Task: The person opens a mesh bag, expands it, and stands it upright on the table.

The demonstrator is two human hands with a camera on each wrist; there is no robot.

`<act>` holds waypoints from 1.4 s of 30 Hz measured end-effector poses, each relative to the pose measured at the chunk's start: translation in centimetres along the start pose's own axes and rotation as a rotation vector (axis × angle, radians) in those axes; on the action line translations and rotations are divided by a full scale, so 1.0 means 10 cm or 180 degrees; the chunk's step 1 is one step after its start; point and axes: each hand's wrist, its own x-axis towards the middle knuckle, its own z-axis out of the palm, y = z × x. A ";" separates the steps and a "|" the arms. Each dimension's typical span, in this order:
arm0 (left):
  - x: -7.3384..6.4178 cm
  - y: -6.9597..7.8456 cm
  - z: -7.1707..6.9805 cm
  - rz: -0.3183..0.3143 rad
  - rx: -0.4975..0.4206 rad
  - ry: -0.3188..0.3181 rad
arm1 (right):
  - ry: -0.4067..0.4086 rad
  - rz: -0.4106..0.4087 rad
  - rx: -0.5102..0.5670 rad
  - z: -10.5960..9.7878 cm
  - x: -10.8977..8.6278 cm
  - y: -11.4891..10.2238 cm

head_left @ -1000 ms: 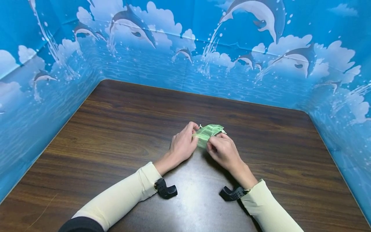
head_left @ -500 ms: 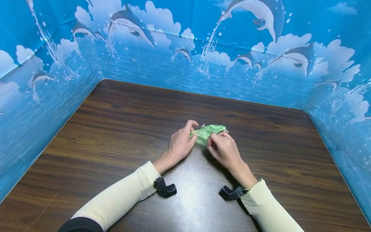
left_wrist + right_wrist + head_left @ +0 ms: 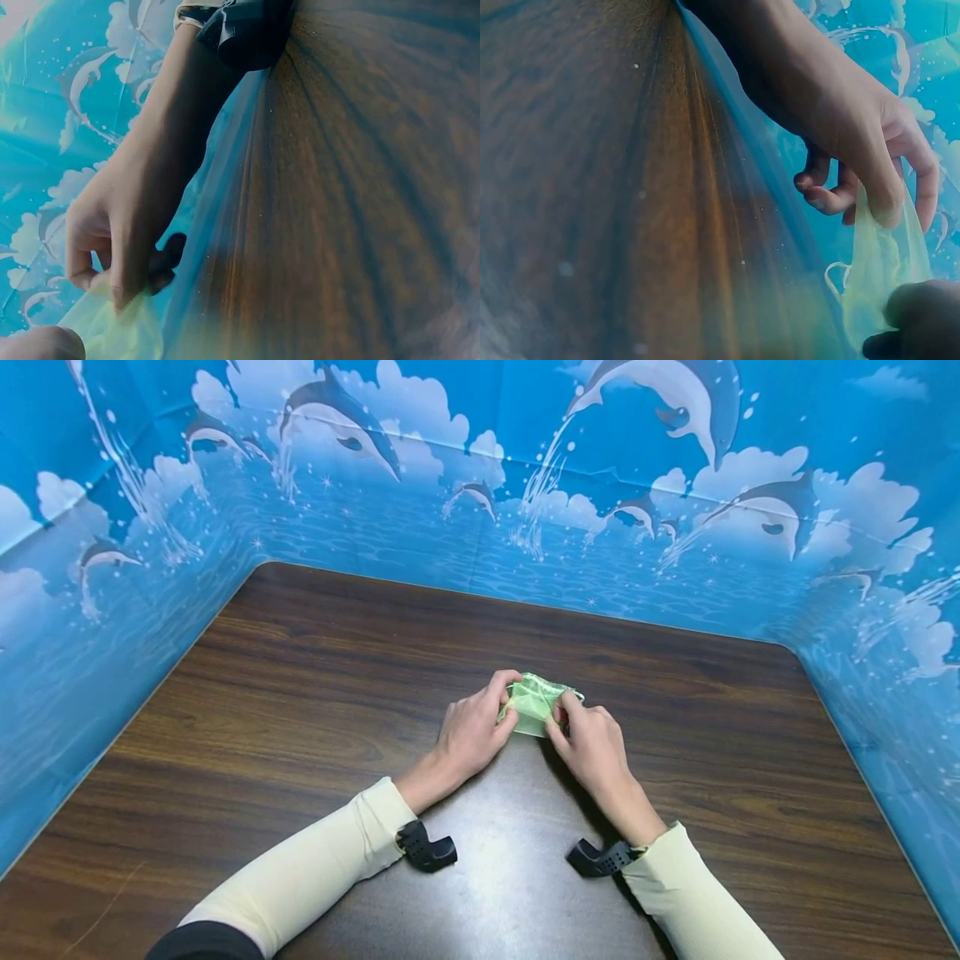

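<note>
A small sheer green drawstring pouch (image 3: 534, 703) is held up between my two hands, a little above the middle of the table. My left hand (image 3: 474, 727) pinches its left side between thumb and fingers. On the right side, thumb and index finger of my right hand (image 3: 597, 747) grip the fabric. A thin pale cord (image 3: 578, 695) loops out at the top right of the pouch. The left wrist view shows the green fabric (image 3: 105, 326) pulled taut at the fingertips. A white cord loop (image 3: 835, 277) hangs beside the pouch (image 3: 877, 270) in the right wrist view.
The dark wood-grain table (image 3: 337, 668) spreads around the hands and reflects light near the front. Blue dolphin-print sheeting (image 3: 420, 527) closes off the back and both sides. Each wrist carries a black camera mount (image 3: 427, 846).
The pouch was bunched and slanted; it now lies flatter and more spread. My right hand has shifted its grip and moved slightly right. My left hand stays nearly in place.
</note>
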 end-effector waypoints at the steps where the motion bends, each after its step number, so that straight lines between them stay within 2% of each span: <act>1: 0.00 0.00 0.00 0.0017 0.0021 0.0009 | 0.0052 -0.0019 0.0007 0.00 0.00 0.00; 6: 0.01 -0.01 0.00 0.0005 0.0190 0.0053 | 0.0336 -0.0133 0.0036 -0.01 0.02 0.01; 11: 0.02 -0.03 -0.01 -0.0118 0.0359 0.0109 | 0.0497 -0.0257 0.0055 -0.01 0.04 0.00; 14: 0.03 -0.03 0.00 -0.0246 0.0265 0.0040 | 0.0573 -0.0330 0.0086 -0.01 0.05 -0.01; 17: 0.02 -0.03 0.00 -0.0330 0.0106 -0.0122 | 0.0637 -0.0358 0.0113 0.00 0.05 -0.01; 22: 0.01 -0.01 0.00 -0.0379 -0.0060 -0.0292 | 0.0683 -0.0443 0.0178 0.00 0.04 0.01; 29: 0.02 -0.02 0.00 -0.0367 0.0134 -0.0085 | 0.0633 -0.0830 0.0281 -0.01 0.07 0.03; 33: 0.01 -0.04 0.00 -0.0330 0.0263 -0.0048 | 0.0635 -0.1001 0.0298 -0.01 0.07 0.03; 42: 0.00 -0.04 -0.01 -0.0476 0.0281 -0.0123 | 0.0774 -0.0892 0.0254 -0.01 0.06 0.02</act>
